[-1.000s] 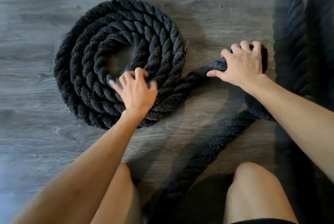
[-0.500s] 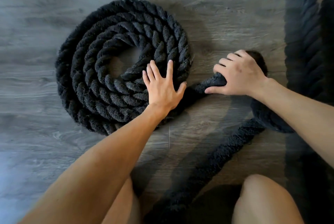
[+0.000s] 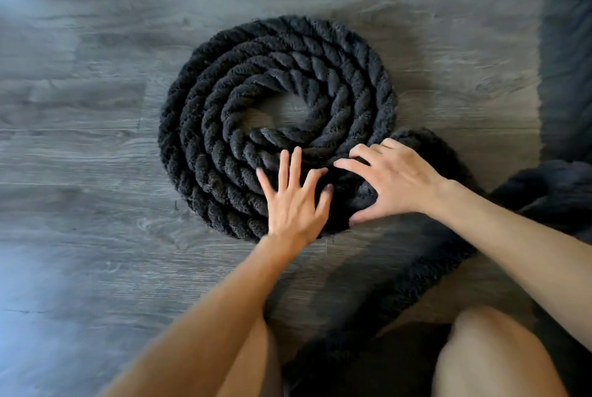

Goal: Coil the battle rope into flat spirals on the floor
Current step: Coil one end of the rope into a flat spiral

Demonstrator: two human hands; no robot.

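Observation:
A thick black battle rope lies as a flat spiral coil [image 3: 224, 102] of several turns on the grey wood floor. My left hand [image 3: 294, 201] presses flat on the coil's near right side, fingers straight and spread. Beside it, my right hand [image 3: 394, 182] arches over the outermost strand where it meets the coil, fingers on top and thumb on the near side, holding it against the turns. The loose rope [image 3: 416, 278] runs from under that hand down toward my knees.
More dark rope [image 3: 563, 44] runs along the right edge of the floor, blurred. My bare knees [image 3: 490, 355] are at the bottom, with the loose strand between them. Grey plank floor [image 3: 80, 172] stretches left and beyond the coil.
My right hand has carried the free strand leftward and pushed it up against the coil. My left hand shifted slightly along the coil's near right side and stays flat on it.

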